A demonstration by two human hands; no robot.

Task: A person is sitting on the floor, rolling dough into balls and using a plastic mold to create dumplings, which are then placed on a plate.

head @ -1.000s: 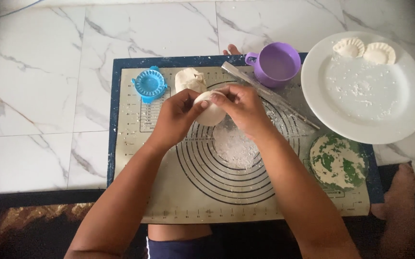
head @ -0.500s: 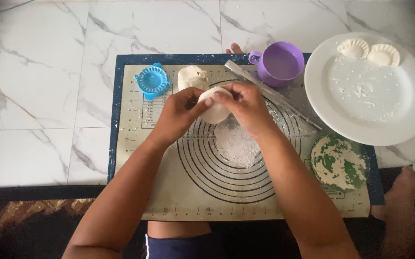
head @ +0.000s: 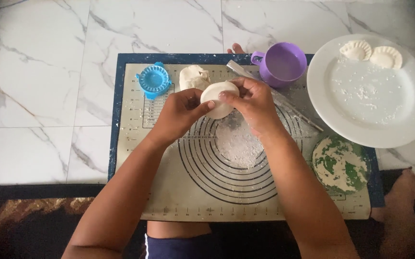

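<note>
Above the mat's [head: 135,158] rings, both hands pinch the dough disc's [head: 215,97] rim.

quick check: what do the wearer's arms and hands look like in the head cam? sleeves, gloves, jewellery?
Both forearms are bare as far up as the frame shows, with no sleeves in view. The left hand and the right hand wear no gloves. No rings, watch or bracelets show on the visible sides. No markings can be made out.

white marble floor tiles [head: 49,86] with grey veins fill the far side, evenly lit; a dark patterned rug [head: 20,216] lies along the near edge.
</note>
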